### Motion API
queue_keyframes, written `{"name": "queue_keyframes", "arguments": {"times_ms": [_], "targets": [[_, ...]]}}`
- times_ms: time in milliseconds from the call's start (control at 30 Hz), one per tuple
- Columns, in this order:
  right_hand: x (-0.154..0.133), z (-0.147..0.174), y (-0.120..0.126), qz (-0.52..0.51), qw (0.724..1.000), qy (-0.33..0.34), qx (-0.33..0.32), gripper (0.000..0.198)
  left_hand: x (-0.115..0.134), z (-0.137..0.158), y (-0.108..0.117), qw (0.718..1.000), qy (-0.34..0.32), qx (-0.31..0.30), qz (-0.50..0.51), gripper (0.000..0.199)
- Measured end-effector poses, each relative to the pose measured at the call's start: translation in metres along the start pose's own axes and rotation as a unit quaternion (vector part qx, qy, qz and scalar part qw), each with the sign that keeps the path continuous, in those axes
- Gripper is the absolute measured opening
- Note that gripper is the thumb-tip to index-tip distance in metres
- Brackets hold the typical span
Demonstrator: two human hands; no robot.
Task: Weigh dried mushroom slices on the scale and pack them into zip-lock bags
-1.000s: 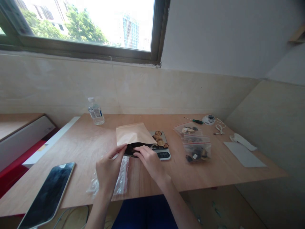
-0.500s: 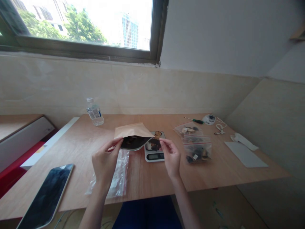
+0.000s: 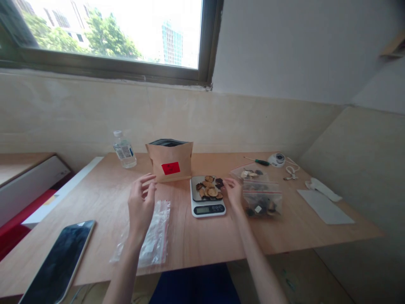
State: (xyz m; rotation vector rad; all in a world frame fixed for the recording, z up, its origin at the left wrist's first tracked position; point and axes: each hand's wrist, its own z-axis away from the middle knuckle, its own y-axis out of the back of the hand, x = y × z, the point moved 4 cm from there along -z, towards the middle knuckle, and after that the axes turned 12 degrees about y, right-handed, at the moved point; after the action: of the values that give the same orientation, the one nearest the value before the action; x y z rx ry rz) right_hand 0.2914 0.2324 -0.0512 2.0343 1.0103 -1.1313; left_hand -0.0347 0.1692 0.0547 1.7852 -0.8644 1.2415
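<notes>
A digital kitchen scale (image 3: pixel 209 210) lies in front of me, with several brown and dark dried slices (image 3: pixel 209 188) on its plate. At the plate's right edge, my right hand (image 3: pixel 233 192) has its fingertips pinched at a dark dried slice (image 3: pixel 219 181); the exact contact is partly hidden. Behind the scale, to its left, a brown kraft pouch (image 3: pixel 155 162) with a red label stands upright, its mouth open. My left hand (image 3: pixel 142 200) hovers before the pouch, fingers apart and holding nothing. Below that hand lie clear zip bags (image 3: pixel 156 236).
Filled zip bags (image 3: pixel 268 200) lie right of the scale, near a green screwdriver (image 3: pixel 262 162) and a white dome camera (image 3: pixel 277 159). A water bottle (image 3: pixel 125 151) stands back left. A phone (image 3: pixel 60 257) lies front left, a white sheet (image 3: pixel 325 207) far right.
The pouch, earlier held tilted between both hands, now stands upright behind the scale, released. My left hand has drawn back from it; my right hand has come to the slices on the scale.
</notes>
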Motion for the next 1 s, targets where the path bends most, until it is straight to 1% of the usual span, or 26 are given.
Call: {"name": "queue_keyframes", "arguments": {"times_ms": [67, 167, 267, 367, 467, 500, 533, 600, 633, 700, 767, 800, 900, 1000], "targets": [[-0.001, 0.001, -0.008, 0.016, 0.999, 0.012, -0.029, 0.042, -0.016, 0.012, 0.003, 0.999, 0.031, -0.025, -0.022, 0.027], [-0.011, 0.006, -0.012, 0.046, 0.996, 0.039, -0.068, 0.033, -0.038, 0.028, 0.010, 0.994, 0.053, -0.053, -0.082, 0.028], [-0.026, 0.013, -0.006, 0.076, 0.991, 0.071, -0.085, 0.029, -0.061, 0.042, 0.011, 0.984, 0.058, -0.104, -0.134, 0.032], [-0.044, 0.026, 0.007, 0.107, 0.984, 0.111, -0.085, 0.034, -0.083, 0.053, 0.010, 0.975, 0.055, -0.141, -0.164, 0.036], [-0.064, 0.051, 0.021, 0.117, 0.981, 0.136, -0.069, 0.034, -0.099, 0.062, 0.011, 0.972, 0.048, -0.137, -0.186, 0.039], [-0.072, 0.063, 0.023, 0.116, 0.981, 0.136, -0.073, 0.033, -0.103, 0.063, 0.012, 0.972, 0.047, -0.129, -0.190, 0.039], [-0.079, 0.076, 0.022, 0.110, 0.980, 0.136, -0.090, 0.031, -0.106, 0.064, 0.012, 0.973, 0.047, -0.119, -0.192, 0.040], [-0.093, 0.105, 0.015, 0.086, 0.978, 0.121, -0.149, 0.029, -0.110, 0.066, 0.012, 0.974, 0.044, -0.103, -0.198, 0.041], [-0.100, 0.120, 0.009, 0.069, 0.973, 0.111, -0.192, 0.028, -0.110, 0.066, 0.011, 0.974, 0.041, -0.101, -0.201, 0.040], [-0.111, 0.148, -0.007, 0.030, 0.955, 0.089, -0.283, 0.027, -0.109, 0.065, 0.008, 0.972, 0.035, -0.110, -0.205, 0.038], [-0.119, 0.169, -0.022, 0.005, 0.939, 0.069, -0.336, 0.026, -0.105, 0.065, 0.003, 0.971, 0.031, -0.124, -0.203, 0.036], [-0.122, 0.176, -0.028, -0.001, 0.935, 0.063, -0.349, 0.025, -0.102, 0.064, 0.002, 0.971, 0.030, -0.131, -0.200, 0.037], [-0.129, 0.186, -0.041, -0.010, 0.932, 0.063, -0.356, 0.025, -0.095, 0.065, 0.000, 0.972, 0.025, -0.137, -0.190, 0.040], [-0.128, 0.186, -0.045, -0.023, 0.940, 0.045, -0.337, 0.025, -0.085, 0.069, 0.003, 0.976, 0.028, -0.122, -0.179, 0.038]]}}
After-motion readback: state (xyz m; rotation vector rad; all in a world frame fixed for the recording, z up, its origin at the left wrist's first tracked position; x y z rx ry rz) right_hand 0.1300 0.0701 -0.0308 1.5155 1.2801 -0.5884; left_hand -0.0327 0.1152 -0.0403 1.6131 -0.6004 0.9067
